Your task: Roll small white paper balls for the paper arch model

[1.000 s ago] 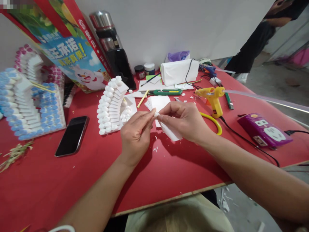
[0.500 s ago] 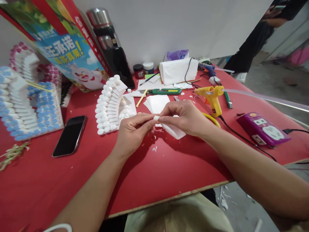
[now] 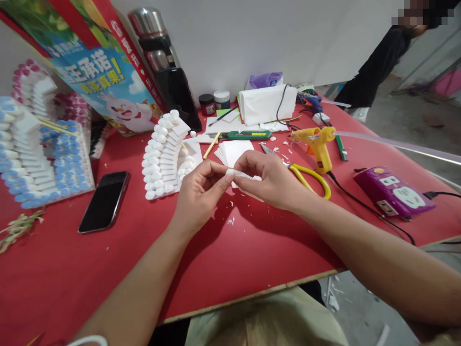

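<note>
Over the front middle of the red table, my left hand (image 3: 201,192) and my right hand (image 3: 270,180) meet at the fingertips. Between them is a small white rolled piece (image 3: 236,173), soft and paper-like, pinched by thumb and forefinger on both sides. Its far end is partly covered by my right fingers. Just behind my hands lies a stack of white paper sheets (image 3: 236,150). Left of it stands a curved white stair model (image 3: 167,158) edged with white balls. Scissors with yellow handles (image 3: 317,178) lie beyond my right wrist.
A yellow glue gun (image 3: 319,144) and a purple power strip (image 3: 394,192) with cords are on the right. A green cutter (image 3: 248,136) lies behind the paper. A phone (image 3: 104,202) and a blue-and-white stair model (image 3: 43,158) are left. Another person (image 3: 374,67) stands at back right.
The white piece looked like a compact ball between my fingertips; now it shows as a longer roll toward my right hand. My right hand has shifted slightly, uncovering more of the scissors.
</note>
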A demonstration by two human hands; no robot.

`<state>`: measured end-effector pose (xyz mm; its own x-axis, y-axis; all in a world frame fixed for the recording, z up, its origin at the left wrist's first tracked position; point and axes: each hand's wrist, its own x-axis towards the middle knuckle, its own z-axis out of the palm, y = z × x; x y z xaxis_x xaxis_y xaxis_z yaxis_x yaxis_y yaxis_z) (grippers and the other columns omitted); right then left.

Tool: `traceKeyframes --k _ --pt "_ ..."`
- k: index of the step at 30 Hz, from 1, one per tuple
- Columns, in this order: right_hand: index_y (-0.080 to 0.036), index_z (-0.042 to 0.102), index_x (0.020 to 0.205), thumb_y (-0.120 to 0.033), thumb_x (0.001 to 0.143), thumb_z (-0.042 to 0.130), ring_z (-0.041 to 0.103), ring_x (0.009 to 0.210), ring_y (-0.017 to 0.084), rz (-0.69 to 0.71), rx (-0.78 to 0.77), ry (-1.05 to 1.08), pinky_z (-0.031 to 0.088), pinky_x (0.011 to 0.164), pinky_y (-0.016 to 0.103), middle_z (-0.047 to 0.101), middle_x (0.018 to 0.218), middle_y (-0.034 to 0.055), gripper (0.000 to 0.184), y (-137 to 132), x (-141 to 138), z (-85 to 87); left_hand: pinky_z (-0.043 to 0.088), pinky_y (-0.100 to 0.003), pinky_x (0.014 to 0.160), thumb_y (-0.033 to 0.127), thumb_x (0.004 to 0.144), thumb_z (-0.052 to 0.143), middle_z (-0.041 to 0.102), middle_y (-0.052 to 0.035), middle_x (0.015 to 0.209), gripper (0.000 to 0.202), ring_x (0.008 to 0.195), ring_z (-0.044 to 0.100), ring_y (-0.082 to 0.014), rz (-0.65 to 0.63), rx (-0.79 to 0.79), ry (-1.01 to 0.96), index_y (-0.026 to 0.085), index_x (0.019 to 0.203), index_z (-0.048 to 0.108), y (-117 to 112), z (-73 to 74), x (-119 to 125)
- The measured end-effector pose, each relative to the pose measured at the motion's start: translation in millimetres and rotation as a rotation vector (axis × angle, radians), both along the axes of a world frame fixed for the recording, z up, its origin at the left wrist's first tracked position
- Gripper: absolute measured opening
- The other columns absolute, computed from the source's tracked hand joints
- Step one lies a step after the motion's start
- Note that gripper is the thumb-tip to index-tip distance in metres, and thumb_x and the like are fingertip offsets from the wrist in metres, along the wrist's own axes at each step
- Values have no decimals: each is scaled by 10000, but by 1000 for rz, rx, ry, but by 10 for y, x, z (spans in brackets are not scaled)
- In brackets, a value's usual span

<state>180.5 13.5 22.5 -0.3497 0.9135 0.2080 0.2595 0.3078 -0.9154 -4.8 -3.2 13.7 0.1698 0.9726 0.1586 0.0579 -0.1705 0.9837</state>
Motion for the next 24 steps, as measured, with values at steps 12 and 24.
traceKeyframes --k 12,24 --pt "-183 621 793 -270 868 660 513 616 131 -82 77 -93 343 577 280 633 699 6 122 -27 16 34 368 -217 516 329 854 800 640 10 710 153 559 475 -80 36 -66 -44 194 878 730 17 -43 19" --pt "-153 722 750 -301 655 918 604 613 121 40 -827 593 483 575 244 693 712 12 264 77 19 -29 464 -245 629 311 901 734 692 -23 803 128 679 604 -141 212 171 221 187 923 714 -74 56 51"
